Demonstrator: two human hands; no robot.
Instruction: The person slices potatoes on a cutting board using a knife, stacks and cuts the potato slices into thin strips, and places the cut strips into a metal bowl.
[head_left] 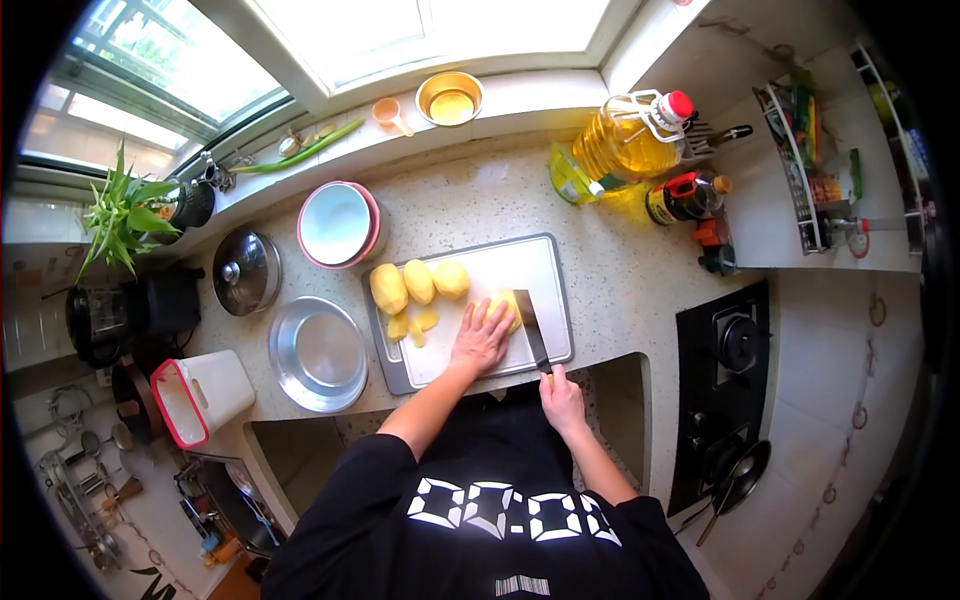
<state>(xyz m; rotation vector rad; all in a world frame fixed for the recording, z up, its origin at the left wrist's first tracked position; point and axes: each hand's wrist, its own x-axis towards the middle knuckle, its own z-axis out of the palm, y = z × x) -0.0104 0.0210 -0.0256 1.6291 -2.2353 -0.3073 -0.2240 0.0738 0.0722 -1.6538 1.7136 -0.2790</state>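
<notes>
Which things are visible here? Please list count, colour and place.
Cutting board: 1, white-grey, counter
Whole potatoes: 3, yellow, board's left
Potato pieces: several, yellow, board's left
Half-hidden potato: 1, yellow, board's right
Kitchen knife: 1, dark, board's right
Metal basin: 1, silver, left counter
Stacked bowls: at least 2, pale blue and pink, behind basin
Glass lid: 1, clear, left
Open container: 1, white and red, left
Potted plant: 1, green, left
Small bowl: 1, gold, windowsill
Oil jug: 1, yellow, back right
Gas stove: 1, black, right
Rack items: several, mixed, right
Left hand: 1, bare, on potato
Right hand: 1, bare, on knife
</notes>
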